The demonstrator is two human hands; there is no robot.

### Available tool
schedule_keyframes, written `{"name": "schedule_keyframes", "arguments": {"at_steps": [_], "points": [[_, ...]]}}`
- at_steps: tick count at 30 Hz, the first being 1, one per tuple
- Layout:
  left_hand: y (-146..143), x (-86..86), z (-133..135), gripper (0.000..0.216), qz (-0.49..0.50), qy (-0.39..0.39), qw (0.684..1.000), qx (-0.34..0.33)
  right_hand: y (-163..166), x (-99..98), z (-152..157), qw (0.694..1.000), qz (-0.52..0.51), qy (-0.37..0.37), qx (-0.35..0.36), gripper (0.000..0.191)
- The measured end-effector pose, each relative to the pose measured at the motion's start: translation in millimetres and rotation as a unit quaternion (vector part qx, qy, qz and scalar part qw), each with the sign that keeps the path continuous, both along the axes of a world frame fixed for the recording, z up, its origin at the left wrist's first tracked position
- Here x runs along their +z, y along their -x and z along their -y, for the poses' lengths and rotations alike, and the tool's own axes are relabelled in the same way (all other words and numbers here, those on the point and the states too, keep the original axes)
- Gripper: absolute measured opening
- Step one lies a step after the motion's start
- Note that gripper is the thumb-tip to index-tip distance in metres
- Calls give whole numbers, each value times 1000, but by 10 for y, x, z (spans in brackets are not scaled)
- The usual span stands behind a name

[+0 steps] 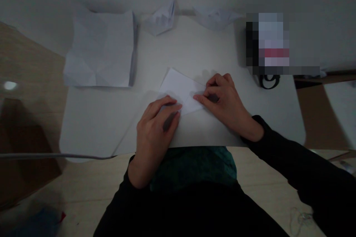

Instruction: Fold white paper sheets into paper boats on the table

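A folded white sheet of paper (179, 87) lies on the white table (94, 118) in front of me. My left hand (155, 126) rests on the sheet's near left part, fingers stretched and pressing it flat. My right hand (222, 100) sits at the sheet's right edge with fingers curled and the index fingertip pressing down on a fold.
A creased, unfolded white sheet (101, 50) lies at the back left. Two folded paper shapes (162, 20) (215, 18) stand against the wall. Black scissor handles (269, 80) show at the right below a blurred object. A cable (55, 155) runs along the table's near left edge.
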State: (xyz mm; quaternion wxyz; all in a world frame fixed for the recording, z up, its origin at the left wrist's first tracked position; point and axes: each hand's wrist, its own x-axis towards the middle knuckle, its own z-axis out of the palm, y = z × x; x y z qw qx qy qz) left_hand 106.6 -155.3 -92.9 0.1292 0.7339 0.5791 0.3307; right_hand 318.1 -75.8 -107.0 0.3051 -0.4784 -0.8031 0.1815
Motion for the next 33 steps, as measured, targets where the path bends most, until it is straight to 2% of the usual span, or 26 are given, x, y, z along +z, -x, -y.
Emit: {"name": "schedule_keyframes", "arguments": {"at_steps": [4, 16, 22, 33], "points": [[33, -3, -20, 16, 4, 3, 1000, -15, 29, 2, 6, 1000, 1, -6, -14, 33], [47, 22, 4, 24, -83, 18, 994, -63, 100, 39, 22, 998, 47, 6, -51, 33], [39, 27, 16, 24, -107, 1, 992, -73, 109, 20, 17, 998, 36, -3, -60, 34], [-69, -1, 64, 24, -110, -39, 983, -145, 122, -11, 17, 996, 36, -20, -78, 32]]}}
